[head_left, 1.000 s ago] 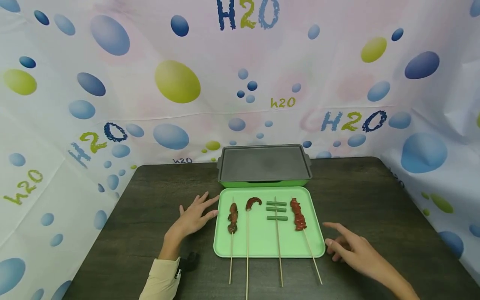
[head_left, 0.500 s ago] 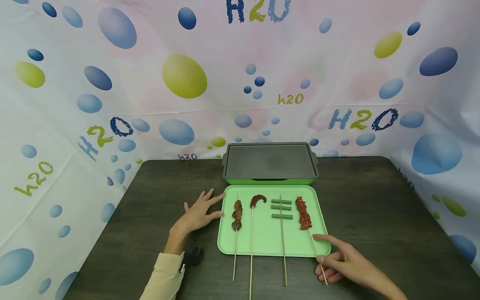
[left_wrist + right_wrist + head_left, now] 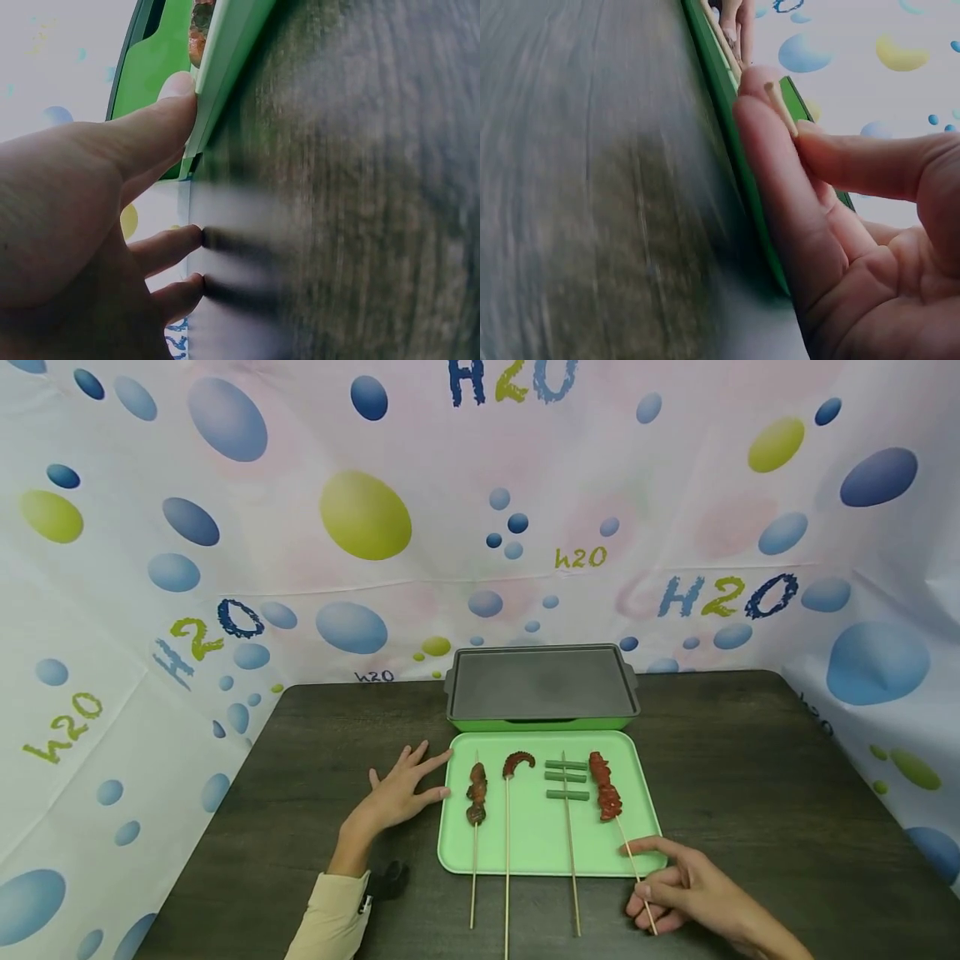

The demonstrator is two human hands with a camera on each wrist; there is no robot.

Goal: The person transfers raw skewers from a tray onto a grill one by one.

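Note:
A pale green tray (image 3: 536, 852) carries a row of skewers whose sticks reach over its near edge. At its right, my right hand (image 3: 686, 889) pinches the stick of the red meat skewer (image 3: 604, 793) between thumb and fingers. The right wrist view shows the stick's end (image 3: 780, 109) poking out past the thumb. My left hand (image 3: 393, 797) is spread, thumb and index finger at the tray's left rim; in the left wrist view the thumb (image 3: 169, 112) lies against that rim. Also on the tray are a brown meat skewer (image 3: 477, 793), a curled tentacle skewer (image 3: 517, 763) and a green bean skewer (image 3: 567, 795).
Directly behind the tray stands a grey griddle (image 3: 542, 683) with a green base. Dark wood table (image 3: 757, 760) extends to both sides. A white sheet (image 3: 435, 435) printed with bubbles hangs behind and around it. Something black (image 3: 392, 878) lies by the left wrist.
My right hand has moved left and nearer to me from beside the tray and now pinches the red meat skewer's stick. The left hand stays at the rim. The head view has shifted slightly.

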